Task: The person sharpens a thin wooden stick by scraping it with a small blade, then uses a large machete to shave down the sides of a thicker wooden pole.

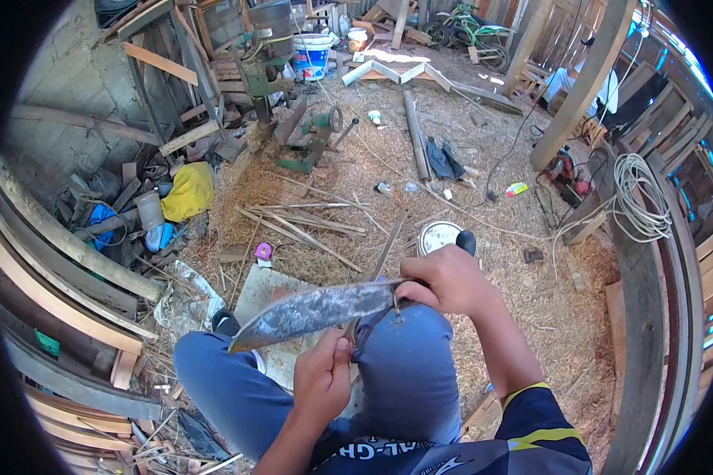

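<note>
My right hand (449,279) is closed round the handle end of a machete (313,313), above my right knee. Its broad, dark-stained blade points left, the tip out beyond my left hand. My left hand (322,374) grips a thin wooden stick (390,245) low down, thumb on top, between my knees. The stick slants up and away from me, and the blade crosses over it, hiding its middle. Both forearms rest close to my lap.
Wood shavings cover the floor. Loose sticks (309,226) lie ahead, near a pink object (263,251) and a white-lidded bucket (440,236). Stacked boards (71,281) line the left; a coiled cable (642,196) hangs right. Another person (562,81) sits at the back right.
</note>
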A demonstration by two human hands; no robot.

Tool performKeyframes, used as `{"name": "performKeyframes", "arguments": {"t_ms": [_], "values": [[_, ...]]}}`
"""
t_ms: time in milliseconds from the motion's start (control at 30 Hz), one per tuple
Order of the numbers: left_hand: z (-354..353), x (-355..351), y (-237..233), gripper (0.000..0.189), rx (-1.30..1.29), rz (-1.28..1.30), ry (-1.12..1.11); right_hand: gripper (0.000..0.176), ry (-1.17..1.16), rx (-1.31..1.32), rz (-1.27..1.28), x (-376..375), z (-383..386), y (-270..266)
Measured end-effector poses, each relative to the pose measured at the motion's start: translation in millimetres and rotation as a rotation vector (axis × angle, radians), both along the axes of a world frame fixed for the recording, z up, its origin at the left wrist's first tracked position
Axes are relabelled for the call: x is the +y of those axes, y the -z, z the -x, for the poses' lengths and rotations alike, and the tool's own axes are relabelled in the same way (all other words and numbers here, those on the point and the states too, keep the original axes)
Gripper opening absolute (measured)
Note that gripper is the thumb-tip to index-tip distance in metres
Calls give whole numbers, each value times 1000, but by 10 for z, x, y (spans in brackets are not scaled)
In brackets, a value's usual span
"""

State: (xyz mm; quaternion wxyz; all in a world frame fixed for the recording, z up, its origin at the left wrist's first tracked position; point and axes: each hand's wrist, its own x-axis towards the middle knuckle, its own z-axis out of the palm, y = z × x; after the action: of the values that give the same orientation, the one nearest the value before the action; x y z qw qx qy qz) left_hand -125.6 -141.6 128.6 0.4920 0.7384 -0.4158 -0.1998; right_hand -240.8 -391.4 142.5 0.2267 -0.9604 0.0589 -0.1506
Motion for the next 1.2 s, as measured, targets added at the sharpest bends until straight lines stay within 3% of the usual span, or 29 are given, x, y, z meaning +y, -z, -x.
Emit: {"name": "performKeyframes", "arguments": {"t_ms": [433,700,833,1033,1200], "values": [[-40,72,55,17,-29,-33,46,47,48,52,-10,-136,103,50],[-96,210,196,18,169,-123,29,45,54,-3,-123,-244,128,300],[-117,-59,32,21,255,-60,30,44,65,9,-83,-185,88,201],[-240,-146,49,26,100,-82,65,47,18,-45,-82,-133,1,188],[-210,-110,282,29,230,-65,-25,51,-60,-10,-2,-55,-122,47]]}}
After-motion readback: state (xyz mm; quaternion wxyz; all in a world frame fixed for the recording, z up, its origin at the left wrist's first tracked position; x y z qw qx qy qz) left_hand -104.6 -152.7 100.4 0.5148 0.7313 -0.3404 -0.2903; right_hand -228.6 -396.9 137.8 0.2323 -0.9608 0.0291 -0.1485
